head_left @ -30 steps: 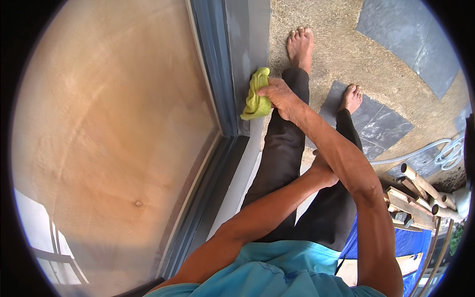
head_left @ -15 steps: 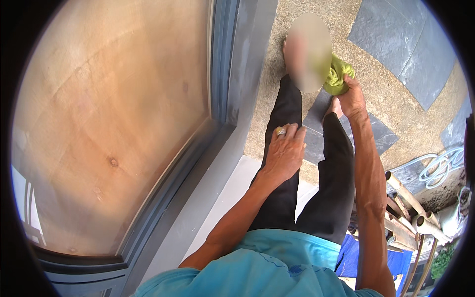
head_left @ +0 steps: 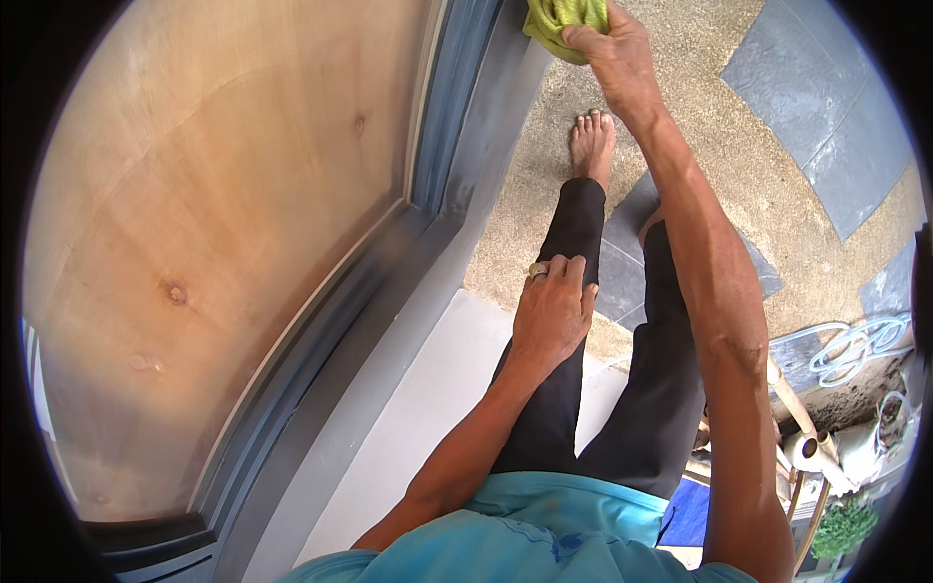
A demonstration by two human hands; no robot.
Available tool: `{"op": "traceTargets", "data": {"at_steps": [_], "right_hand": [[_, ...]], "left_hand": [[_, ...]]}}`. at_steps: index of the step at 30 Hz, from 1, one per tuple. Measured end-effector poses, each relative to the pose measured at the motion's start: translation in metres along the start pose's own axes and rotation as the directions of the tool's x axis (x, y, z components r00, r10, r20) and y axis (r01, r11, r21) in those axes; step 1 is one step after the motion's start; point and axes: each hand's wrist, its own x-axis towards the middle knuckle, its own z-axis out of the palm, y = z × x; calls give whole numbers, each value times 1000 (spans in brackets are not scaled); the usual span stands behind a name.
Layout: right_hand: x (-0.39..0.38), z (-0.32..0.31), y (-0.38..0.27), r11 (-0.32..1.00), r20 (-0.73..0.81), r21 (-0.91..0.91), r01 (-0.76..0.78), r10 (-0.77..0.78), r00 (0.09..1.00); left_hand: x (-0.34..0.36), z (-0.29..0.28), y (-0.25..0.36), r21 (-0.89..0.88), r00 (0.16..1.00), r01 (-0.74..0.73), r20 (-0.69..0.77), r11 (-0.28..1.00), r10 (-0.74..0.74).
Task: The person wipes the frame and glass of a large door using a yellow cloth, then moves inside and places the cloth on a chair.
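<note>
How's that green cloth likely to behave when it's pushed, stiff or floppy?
The green cloth is probably floppy, since it bunches into soft folds in the right hand. It looks light, being just crumpled fabric. With no firm round shape showing, it seems unlikely to roll.

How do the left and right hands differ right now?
The left hand shows nothing held and lies over the dark trousers; the right hand grips the green cloth. The left hand wears a ring; the right hand shows none. The left hand is nearer the body than the outstretched right hand. Both are ungloved.
</note>
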Motion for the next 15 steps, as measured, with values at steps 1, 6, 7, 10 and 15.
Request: {"op": "traceTargets", "data": {"at_steps": [1, 6, 7, 10, 15], "right_hand": [[7, 18, 5, 970, 1, -210, 118, -121, 993], [-17, 80, 57, 630, 46, -723, 282, -363, 931], [-31, 92, 68, 662, 64, -701, 264, -311, 948], [-96, 121, 101, 727, 255, -634, 263, -125, 959], [-167, 109, 155, 871, 369, -479, -110, 313, 875]], "left_hand": [[-3, 1, -4, 1, 1000, 6, 0, 1000, -6], [-11, 8, -17, -143, 995, 21, -91, 990, -34], [-13, 9, -21, -187, 993, 44, -101, 981, -64], [-17, 17, -27, -314, 982, 90, -131, 945, -137], [-21, 24, -38, -393, 952, 87, -238, 915, -193]]}}
